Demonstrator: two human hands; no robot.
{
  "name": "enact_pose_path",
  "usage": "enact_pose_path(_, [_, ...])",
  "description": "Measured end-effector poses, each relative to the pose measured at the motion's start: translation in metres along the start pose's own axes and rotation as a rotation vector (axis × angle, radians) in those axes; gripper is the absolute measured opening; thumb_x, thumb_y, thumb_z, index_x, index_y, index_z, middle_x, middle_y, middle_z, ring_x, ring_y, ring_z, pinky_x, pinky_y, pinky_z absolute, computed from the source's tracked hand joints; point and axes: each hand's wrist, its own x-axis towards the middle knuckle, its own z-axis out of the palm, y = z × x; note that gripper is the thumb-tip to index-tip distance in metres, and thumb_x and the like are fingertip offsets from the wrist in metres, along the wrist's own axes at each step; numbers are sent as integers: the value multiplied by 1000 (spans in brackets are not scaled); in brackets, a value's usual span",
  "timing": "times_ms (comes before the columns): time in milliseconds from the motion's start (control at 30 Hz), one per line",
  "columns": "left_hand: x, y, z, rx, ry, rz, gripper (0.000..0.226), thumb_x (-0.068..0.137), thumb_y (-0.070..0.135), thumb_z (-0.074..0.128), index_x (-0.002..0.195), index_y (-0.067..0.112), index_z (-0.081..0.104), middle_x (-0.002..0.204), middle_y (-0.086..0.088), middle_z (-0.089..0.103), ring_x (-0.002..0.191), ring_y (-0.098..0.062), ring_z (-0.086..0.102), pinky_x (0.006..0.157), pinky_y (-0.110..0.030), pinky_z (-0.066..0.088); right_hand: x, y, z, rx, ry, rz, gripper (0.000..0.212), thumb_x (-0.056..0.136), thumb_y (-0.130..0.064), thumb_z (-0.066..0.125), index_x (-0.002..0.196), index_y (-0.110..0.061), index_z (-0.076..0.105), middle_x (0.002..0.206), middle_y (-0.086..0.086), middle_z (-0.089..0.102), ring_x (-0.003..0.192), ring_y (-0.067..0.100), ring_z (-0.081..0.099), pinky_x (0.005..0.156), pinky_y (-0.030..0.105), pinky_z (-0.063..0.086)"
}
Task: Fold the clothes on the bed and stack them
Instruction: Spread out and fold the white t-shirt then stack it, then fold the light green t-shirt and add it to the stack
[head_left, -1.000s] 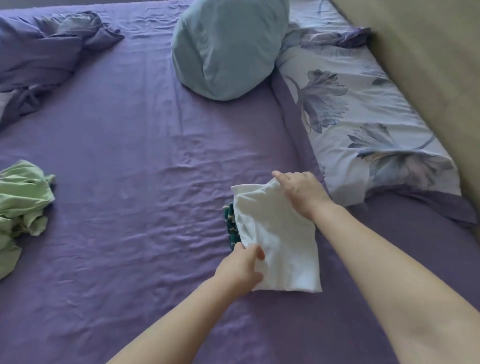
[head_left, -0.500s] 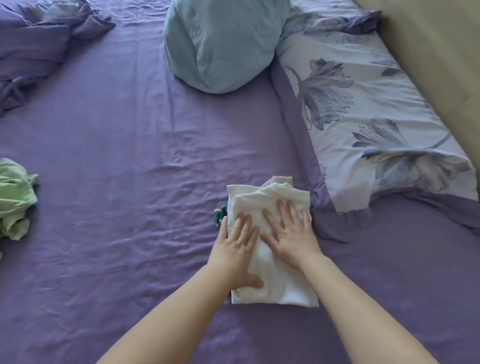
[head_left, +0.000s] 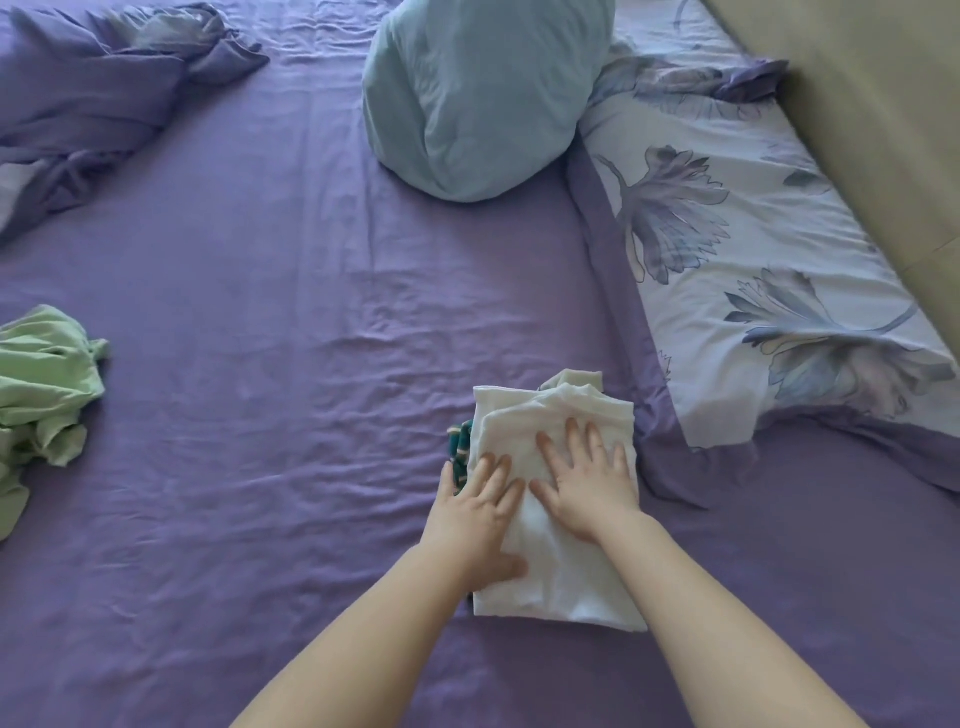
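Head view, single moment. Landmark: the folded white garment (head_left: 558, 499), lying on the purple bed sheet (head_left: 270, 405).

Hands: both lie flat on the white garment, palms down, fingers straight and spread. The left hand (head_left: 475, 519) covers the garment's left edge, thumb extended toward its near part. The right hand (head_left: 584, 480) rests on the garment's middle, fingertips toward its far edge. Neither hand pinches or curls round the cloth. The hands sit side by side, nearly touching.

Under the white garment's left edge a dark green patterned cloth (head_left: 460, 447) shows as a narrow strip; most of it is hidden. At the garment's far edge a cream fold (head_left: 574, 378) sticks out; whether it belongs to the same garment cannot be told.

Well to the left of the white garment: a crumpled green garment (head_left: 44, 384), unfolded, at the frame edge.

Just right of the white garment: a floral pillow (head_left: 753, 270) with a purple border. Beyond the garment: a pale blue pillow (head_left: 483, 93). Far left beyond it: a bunched purple blanket (head_left: 98, 98).
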Motion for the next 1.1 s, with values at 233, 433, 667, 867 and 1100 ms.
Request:
enact_pose_path(233, [-61, -37, -16, -9, -30, -105, 68, 95, 45, 42, 151, 21, 11, 152, -8, 24, 142, -28, 17, 114, -58, 0, -48, -68, -11, 35, 9, 6, 59, 97, -50, 29, 146, -15, 23, 155, 10, 18, 144, 25, 11, 113, 49, 14])
enact_pose_path(433, [-128, -110, -15, -35, -21, -257, 69, 97, 40, 43, 152, 19, 8, 151, -7, 28, 142, -26, 17, 115, -54, 3, -61, -167, -23, -50, 69, -187, 60, 98, -47, 33, 148, -16, 21, 156, 6, 18, 145, 23, 10, 114, 49, 9])
enact_pose_path(667, [-219, -232, 11, -56, 56, -395, 67, 96, 42, 43, 151, 20, 10, 148, -5, 33, 141, -26, 20, 115, -53, 5, -55, -312, -37, -72, 137, -288, 59, 99, -47, 31, 147, -15, 21, 154, 4, 23, 144, 21, 13, 114, 49, 11])
enact_pose_path(867, [-297, -359, 29, -53, 95, -505, 65, 97, 43, 40, 151, 20, 10, 150, -6, 29, 143, -27, 17, 114, -54, 7, -44, -444, -53, -84, 139, -348, 57, 99, -47, 28, 147, -17, 22, 155, 2, 22, 144, 19, 14, 114, 46, 14])
enact_pose_path(1100, [-338, -481, 42, -75, 201, -618, 59, 95, 40, 45, 147, 22, 23, 154, -7, 21, 144, -27, 11, 115, -51, 13, -17, -578, -65, -31, 170, -469, 57, 98, -45, 35, 147, -20, 21, 153, 2, 24, 142, 20, 20, 112, 40, 21])
